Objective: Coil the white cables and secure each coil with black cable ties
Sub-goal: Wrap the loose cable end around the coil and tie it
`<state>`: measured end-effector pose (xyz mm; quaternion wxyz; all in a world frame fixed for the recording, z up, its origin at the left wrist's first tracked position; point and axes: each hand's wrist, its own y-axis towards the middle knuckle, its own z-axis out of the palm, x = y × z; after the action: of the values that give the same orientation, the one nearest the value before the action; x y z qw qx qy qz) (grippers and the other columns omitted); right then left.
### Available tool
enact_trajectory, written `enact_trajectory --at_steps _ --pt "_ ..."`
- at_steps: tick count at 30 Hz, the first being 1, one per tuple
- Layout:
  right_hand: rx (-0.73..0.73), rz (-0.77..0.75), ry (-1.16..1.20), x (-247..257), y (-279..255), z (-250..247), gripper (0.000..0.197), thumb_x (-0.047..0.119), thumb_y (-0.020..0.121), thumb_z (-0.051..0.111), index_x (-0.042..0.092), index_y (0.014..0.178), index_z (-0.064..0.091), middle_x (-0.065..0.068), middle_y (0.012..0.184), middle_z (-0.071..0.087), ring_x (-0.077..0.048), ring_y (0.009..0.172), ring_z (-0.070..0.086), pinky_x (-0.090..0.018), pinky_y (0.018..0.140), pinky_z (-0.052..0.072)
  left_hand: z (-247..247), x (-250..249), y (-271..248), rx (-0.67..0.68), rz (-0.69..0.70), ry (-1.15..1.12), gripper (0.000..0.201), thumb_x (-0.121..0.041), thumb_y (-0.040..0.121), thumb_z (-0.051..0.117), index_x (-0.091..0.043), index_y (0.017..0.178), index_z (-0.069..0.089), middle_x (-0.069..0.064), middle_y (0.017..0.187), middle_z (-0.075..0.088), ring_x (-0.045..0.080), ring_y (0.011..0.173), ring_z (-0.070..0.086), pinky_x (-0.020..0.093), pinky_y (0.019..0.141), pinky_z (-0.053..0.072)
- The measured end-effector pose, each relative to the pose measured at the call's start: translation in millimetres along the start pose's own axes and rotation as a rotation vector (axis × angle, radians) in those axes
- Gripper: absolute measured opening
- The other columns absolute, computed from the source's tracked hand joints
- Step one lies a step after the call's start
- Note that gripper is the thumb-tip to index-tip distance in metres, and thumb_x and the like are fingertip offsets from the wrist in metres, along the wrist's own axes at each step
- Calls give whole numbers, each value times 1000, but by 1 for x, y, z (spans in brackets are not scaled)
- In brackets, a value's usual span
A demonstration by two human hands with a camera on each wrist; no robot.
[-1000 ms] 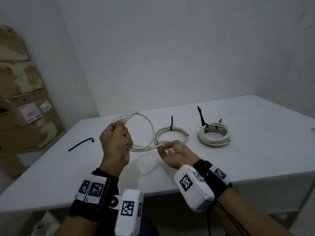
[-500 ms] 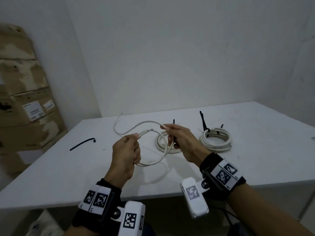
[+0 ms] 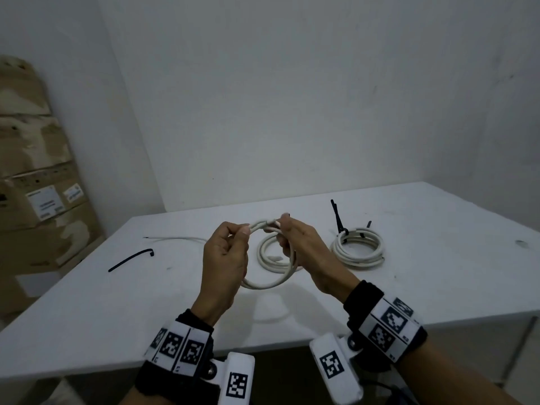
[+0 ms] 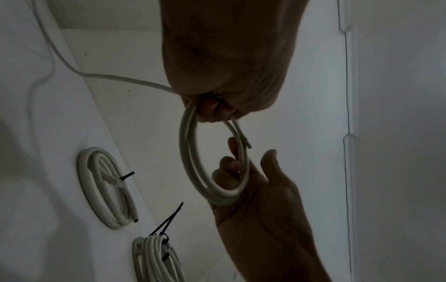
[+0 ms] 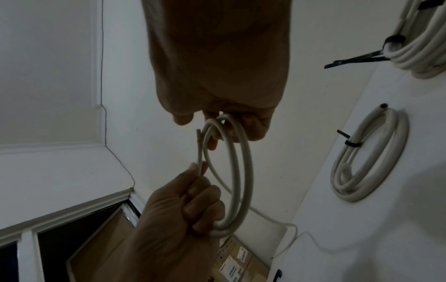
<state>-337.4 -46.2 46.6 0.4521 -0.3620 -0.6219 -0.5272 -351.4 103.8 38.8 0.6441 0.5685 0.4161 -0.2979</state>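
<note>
Holding a white cable (image 3: 268, 283) looped in the air between them, both hands curl round it: the left hand (image 3: 226, 258) grips the loop's near side, the right hand (image 3: 304, 249) pinches the top. Its loose tail (image 3: 175, 238) trails left across the surface (image 3: 117, 311). Two tied coils (image 3: 358, 248) lie beyond and right of the hands; a spare tie (image 3: 130, 260) lies left. Labels on the boxes (image 3: 43, 206) are too small to read.
</note>
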Motion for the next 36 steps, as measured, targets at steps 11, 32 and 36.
enact_trajectory --at_steps 11,32,36 --pt "8 5 5 -8 -2 -23 19 18 96 51 11 84 64 -1 67 49 -8 56 48 -17 57 39 16 7 3 30 217 446 19 -18 99 48 -14 93 65 -9 59 50 4 52 44 14 51 34" --pt "10 -339 -784 9 27 -38 18 11 91 57 8 98 73 -9 84 66 -17 78 56 -7 65 34 27 1 28 442 8 341 27 -32 97 50 -9 89 63 -3 72 63 9 64 59 28 66 48" --pt "-37 -303 -739 22 34 -41 33 29 90 61 14 119 65 -8 101 67 -18 95 61 -20 81 41 36 -2 41 301 40 244 22 -23 99 49 -15 87 66 -16 57 54 0 54 44 15 56 39"
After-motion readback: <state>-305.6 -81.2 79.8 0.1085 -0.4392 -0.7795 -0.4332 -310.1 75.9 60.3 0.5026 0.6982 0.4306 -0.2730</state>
